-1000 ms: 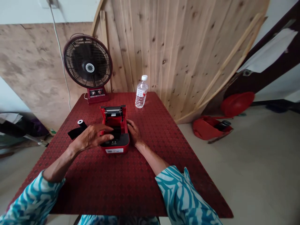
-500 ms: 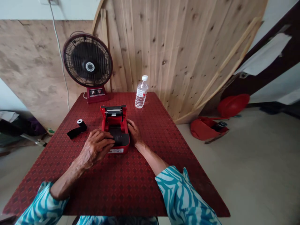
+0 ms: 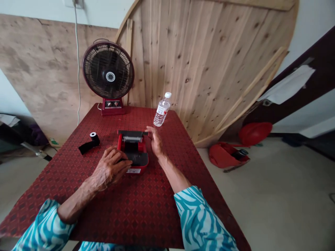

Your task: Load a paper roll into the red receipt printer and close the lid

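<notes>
Red surface (image 3: 146,209), lid (image 3: 131,133) unshut, right fingers (image 3: 151,130) at its edge, left fingers (image 3: 123,163) against the machine (image 3: 145,167), grips unclear, roll (image 3: 95,139) outside at ten o'clock!

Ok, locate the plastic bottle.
In the head view, the bottle stands near the far right corner of the table, right of the fan, beyond the right hand.

Fan (image 3: 98,73): upright at far left of the table (image 3: 146,212). Bottle (image 3: 161,113): clear, white-capped, standing near the table's far edge. Cord (image 3: 77,69): white, hanging left of the fan. Wooden panel (image 3: 199,69): behind the table, knots visible. Red bag (image 3: 220,157): on the floor, right of the table, dark container (image 3: 239,154) inside.
</notes>
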Available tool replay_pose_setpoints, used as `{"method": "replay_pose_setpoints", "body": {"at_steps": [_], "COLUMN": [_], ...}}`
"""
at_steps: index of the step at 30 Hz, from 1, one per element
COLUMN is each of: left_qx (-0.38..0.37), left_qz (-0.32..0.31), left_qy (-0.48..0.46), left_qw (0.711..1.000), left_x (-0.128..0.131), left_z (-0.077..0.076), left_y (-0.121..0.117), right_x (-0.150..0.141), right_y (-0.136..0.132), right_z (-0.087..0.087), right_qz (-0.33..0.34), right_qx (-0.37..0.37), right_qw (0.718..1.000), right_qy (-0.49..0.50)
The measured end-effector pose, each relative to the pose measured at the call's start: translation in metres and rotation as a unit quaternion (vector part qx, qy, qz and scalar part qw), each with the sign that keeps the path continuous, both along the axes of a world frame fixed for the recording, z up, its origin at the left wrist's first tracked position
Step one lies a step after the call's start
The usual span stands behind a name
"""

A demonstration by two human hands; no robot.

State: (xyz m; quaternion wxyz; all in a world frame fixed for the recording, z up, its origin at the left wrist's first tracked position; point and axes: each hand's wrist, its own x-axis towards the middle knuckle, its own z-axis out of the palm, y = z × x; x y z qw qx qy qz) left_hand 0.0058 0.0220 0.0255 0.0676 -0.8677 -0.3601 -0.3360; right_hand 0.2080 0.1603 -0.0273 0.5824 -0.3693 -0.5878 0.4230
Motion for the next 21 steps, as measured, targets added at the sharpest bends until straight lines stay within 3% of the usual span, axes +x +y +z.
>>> {"method": "replay_pose_setpoints", "body": {"at_steps": [7,14,21], "left_qx": [-0.027,-0.04,-0.051], "left_qz": [0.008,0.129,0.151], "left_qy": [0.017,-0.021,0.015], "left_qw": [0.999,0.991,0.987], "left_x": [-0.002,-0.021,-0.022], "left_z": [0.001,-0.001,-0.007], "left_y": [-0.002,0.004,0.007], "right_x": [-0.001,-0.008,-0.009], "right_y": [-0.031,-0.034,-0.037], "right_z": [-0.007,-0.009,-0.012], "right_qz": [-0.021,-0.025,-0.024], "right_qx": [0.012,0.002,0.017], "right_qw": [1.0,1.0,1.0], "right_qy": [-0.001,0.015,0.005]}}
